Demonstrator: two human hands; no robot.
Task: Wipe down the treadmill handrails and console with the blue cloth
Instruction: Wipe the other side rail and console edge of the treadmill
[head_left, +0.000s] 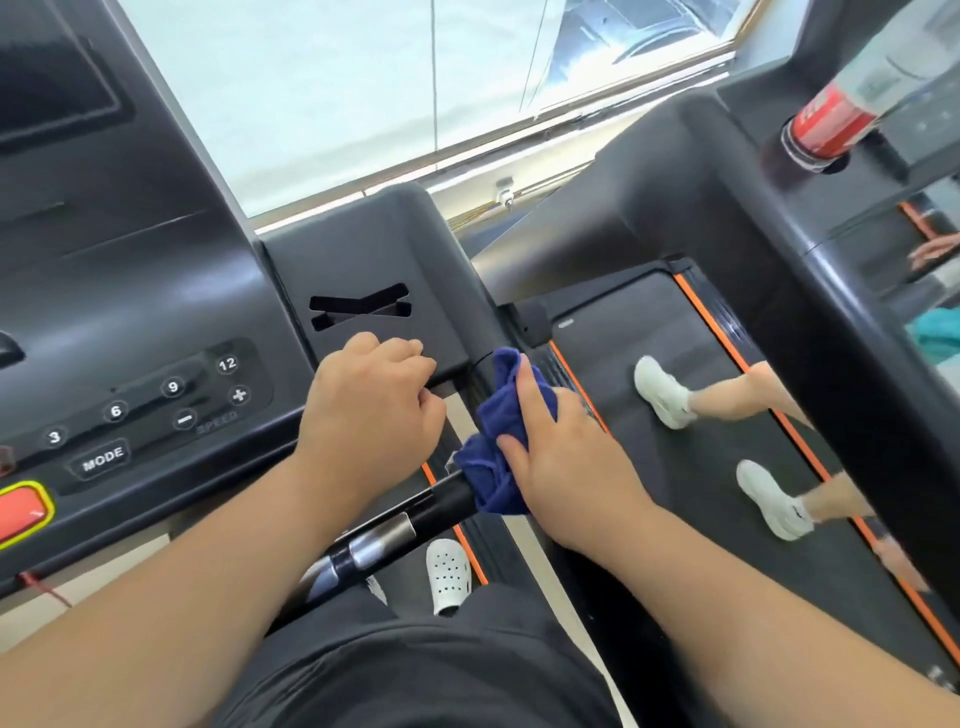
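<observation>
Right hand (561, 457) holds bunched, perhaps terry blue cloth (498, 415) round handrail (447, 501).

Window: large pane (363, 93) across the top of the view, pale and bright, crossed by one thin dark vertical line.
Window frame: light-coloured strip (519, 140) along the lower edge of the pane.
Light: daylight through the pane; soft sheen on the dark plastic surfaces.
Floor: pale, smooth surface (119, 571), visible at lower left.
Second treadmill: at right, dark belt (701, 452) with orange edge lines.
Other person: bare lower legs and white shoes (662, 392) on that belt.
Bottle: red label (831, 124), standing in a holder on the second treadmill, upper right.
</observation>
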